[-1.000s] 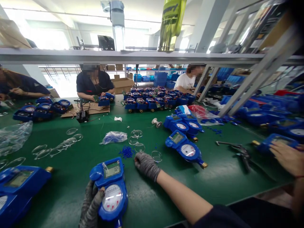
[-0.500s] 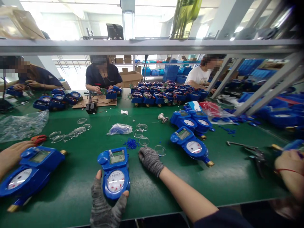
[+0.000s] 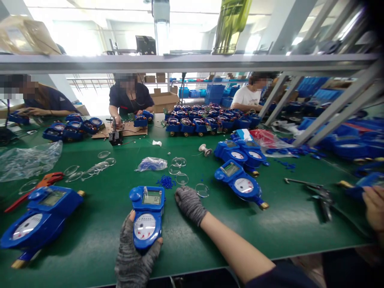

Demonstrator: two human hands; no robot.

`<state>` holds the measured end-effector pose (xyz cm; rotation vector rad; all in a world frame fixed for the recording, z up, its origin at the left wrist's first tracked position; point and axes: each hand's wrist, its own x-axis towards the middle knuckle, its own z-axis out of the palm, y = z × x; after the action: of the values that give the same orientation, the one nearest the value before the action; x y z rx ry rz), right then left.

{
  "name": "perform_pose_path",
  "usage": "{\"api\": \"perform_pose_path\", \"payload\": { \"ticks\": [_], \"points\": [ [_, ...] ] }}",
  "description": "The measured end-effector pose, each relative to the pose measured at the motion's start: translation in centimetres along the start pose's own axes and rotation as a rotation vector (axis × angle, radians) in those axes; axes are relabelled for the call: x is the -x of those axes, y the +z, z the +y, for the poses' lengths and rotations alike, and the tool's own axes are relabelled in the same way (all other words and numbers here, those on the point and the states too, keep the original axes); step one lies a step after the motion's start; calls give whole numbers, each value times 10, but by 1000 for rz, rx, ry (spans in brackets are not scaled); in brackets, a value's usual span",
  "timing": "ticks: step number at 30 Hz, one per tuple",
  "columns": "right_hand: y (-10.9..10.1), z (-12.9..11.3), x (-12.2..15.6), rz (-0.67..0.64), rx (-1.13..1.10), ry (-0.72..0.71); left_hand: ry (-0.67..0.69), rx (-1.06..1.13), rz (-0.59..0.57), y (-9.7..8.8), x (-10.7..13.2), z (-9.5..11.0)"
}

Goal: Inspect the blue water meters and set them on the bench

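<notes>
My left hand (image 3: 135, 250), in a grey fingerless glove, grips the lower end of a blue water meter (image 3: 147, 216) with thumb and fingers on its two sides. The meter has a small display and a round white dial, both facing up. To its right, my gloved right hand (image 3: 190, 203) rests on the table with its fingers curled down; whatever they hold is hidden. Just beyond those fingers are a pile of tiny blue parts (image 3: 166, 182) and clear round covers (image 3: 181, 178). Another clear cover (image 3: 202, 190) lies beside the right hand.
Blue meters stand at left (image 3: 45, 220) and right (image 3: 240, 182). Red-handled pliers (image 3: 49, 179) lie at far left, an air gun (image 3: 322, 200) at right. A co-worker's hand (image 3: 375, 208) is at the right edge. A shelf beam (image 3: 192, 64) crosses above; people work opposite.
The meter in my left hand has turned slightly and shifted. A co-worker's hand at left has gone, baring the pliers. The co-worker's hand at right has shifted, and the person opposite reaches toward the small stand.
</notes>
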<state>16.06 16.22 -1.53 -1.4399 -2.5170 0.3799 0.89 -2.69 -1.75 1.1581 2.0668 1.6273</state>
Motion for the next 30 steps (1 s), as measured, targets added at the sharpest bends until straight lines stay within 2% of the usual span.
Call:
{"api": "perform_pose_path", "payload": {
  "ticks": [5,9,13,19,25,27,29,30],
  "points": [
    [-13,-19,11,122,-177,-98,-22,-15,0,2,4,-2],
    [-11,-31,12,229,-424,-228,-15,-16,12,1,4,0],
    [2,-31,8,215,-456,-226,2,4,22,3,3,-2],
    [16,-29,6,280,-432,-230,66,3,55,3,2,-1],
    [14,-22,15,274,-281,-462,4,96,77,6,3,1],
    [9,-20,18,246,-262,-492,3,100,81,7,3,-1],
    [4,-20,17,199,-373,-446,17,84,79,8,3,-3],
    [2,-21,14,161,-503,-357,22,84,78,8,3,-4]
  ]
}}
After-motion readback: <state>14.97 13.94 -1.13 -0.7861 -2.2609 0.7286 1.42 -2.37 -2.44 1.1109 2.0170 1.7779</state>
